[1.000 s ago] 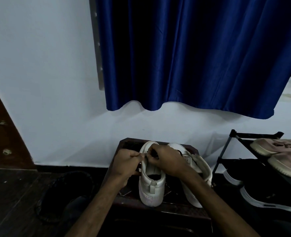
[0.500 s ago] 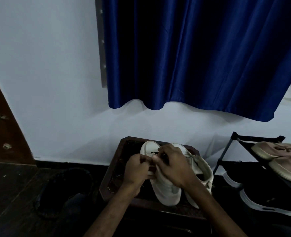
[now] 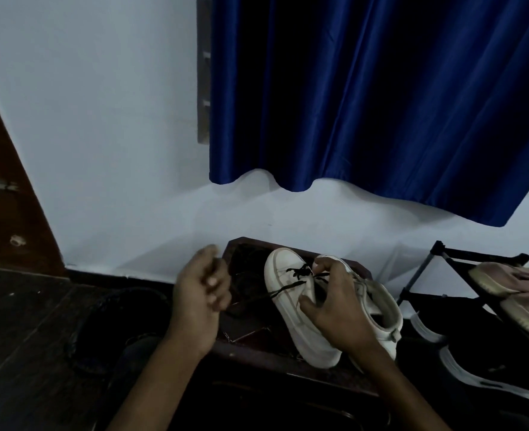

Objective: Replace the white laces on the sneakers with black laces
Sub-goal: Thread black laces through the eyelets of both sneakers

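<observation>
The left hand [image 3: 202,293] has drawn away to the left from the lacing, and the white low-top leather sneaker [image 3: 291,293] now lies rolled onto its side, toe toward the wall. It rests on a dark brown wooden stool [image 3: 247,337]. The right hand [image 3: 337,306] grips it, thumb pressed on the side wall and fingers curled over the top. A thin black lace [image 3: 283,289] crosses once at the front eyelets and trails left to the left hand's curled fingers; I cannot tell whether they pinch it. A second white sneaker [image 3: 381,303] stands just behind the first, touching it. That makes two sneakers and one lace in view. On the black metal rack [image 3: 418,275] to the right lie two pinkish-beige shoes [image 3: 511,290].
</observation>
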A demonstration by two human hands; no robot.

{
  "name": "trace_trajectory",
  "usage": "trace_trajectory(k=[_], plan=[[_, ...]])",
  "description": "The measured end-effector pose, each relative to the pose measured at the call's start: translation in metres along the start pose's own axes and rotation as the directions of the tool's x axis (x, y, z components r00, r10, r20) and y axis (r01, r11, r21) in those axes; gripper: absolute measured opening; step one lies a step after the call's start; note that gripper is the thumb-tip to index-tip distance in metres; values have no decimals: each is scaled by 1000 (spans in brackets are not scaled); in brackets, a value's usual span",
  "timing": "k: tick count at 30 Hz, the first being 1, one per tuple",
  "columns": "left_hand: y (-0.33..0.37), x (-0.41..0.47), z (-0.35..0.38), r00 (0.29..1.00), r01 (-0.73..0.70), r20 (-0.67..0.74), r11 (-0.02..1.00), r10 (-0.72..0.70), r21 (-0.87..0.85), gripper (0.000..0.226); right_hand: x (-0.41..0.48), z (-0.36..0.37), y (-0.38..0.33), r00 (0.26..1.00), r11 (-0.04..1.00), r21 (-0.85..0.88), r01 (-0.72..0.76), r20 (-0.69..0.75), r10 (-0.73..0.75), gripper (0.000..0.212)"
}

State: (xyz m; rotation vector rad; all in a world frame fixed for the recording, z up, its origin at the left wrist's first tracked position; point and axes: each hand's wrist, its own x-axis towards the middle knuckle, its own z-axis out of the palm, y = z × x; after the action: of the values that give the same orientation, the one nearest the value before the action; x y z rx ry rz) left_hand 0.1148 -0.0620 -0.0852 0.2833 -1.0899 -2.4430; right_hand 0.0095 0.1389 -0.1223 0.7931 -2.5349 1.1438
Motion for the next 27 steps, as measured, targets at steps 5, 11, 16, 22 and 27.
trace_trajectory(k=[5, 11, 16, 22, 27], plan=[[-40, 2, -8, 915, -380, 353, -122, -194, 917, 29, 0, 0, -1, 1000, 1000, -13, -2, -22, 2, 49], [40, -36, 3, 663, -407, 611, 476, -433, 780, 35, -1, 1, -3, 998, 999, -36, -32, -55, 30, 49], [82, -56, 20, 569, -452, 690, 532, -447, 717, 35, -2, 2, -4, 996, 995, -45, -85, -26, 84, 52], [44, -46, 12, 753, -550, 618, 301, -225, 779, 52, -2, 2, -8, 990, 988, -68, -138, -16, 137, 52], [-21, -32, -33, 661, -743, 747, 77, -64, 664, 42, 8, -15, -14, 985, 988, 35, -147, 95, 143, 45]])
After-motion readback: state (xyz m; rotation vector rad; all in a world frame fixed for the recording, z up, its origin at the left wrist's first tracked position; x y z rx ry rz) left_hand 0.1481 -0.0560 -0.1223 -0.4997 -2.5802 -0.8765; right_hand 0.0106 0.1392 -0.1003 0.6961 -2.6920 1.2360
